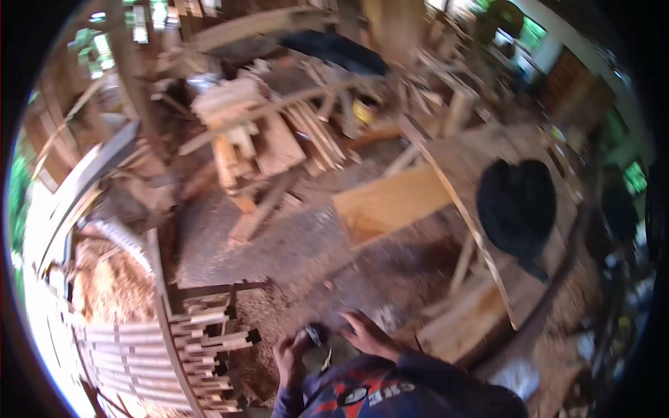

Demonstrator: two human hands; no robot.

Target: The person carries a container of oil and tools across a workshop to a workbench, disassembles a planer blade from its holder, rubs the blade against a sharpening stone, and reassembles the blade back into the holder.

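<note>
Close in front of my dark printed shirt [366,397], my left hand [287,359] is closed, its fingers curled beside a small dark object [317,334] with pale marks. The object appears to be in its grip, but blur hides what kind it is. A thin pale cord or strip [327,359] hangs below it. My right hand [369,338] is just to the right, fingers apart and stretched toward the dark object, with nothing visible in it. Whether its fingertips touch the object I cannot tell.
Stacked wooden slats [132,355] lie at lower left near a sawdust heap [115,282]. A wide plank [390,205] lies ahead. To the right, a long thin strip [474,233] and a black cloth-like item [517,205] rest on a bench. Wood offcuts [317,132] fill the back.
</note>
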